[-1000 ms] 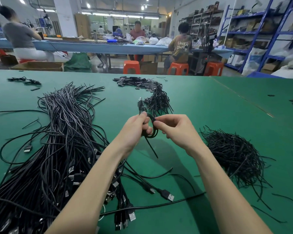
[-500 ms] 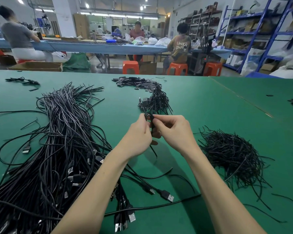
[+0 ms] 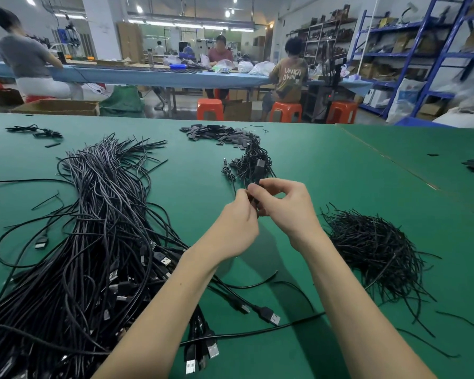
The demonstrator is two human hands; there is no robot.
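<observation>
Centrally, black cable (image 3: pixel 255 200), pinched between left hand (image 3: pixel 236 217) and right hand (image 3: pixel 285 206)

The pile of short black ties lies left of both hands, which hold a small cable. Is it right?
No: the head view shows the pile of short black ties right of the left hand and right hand, which hold a small cable.

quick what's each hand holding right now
Left hand: fingers pinch the black cable.
Right hand: fingers curled on the same black cable.
</observation>
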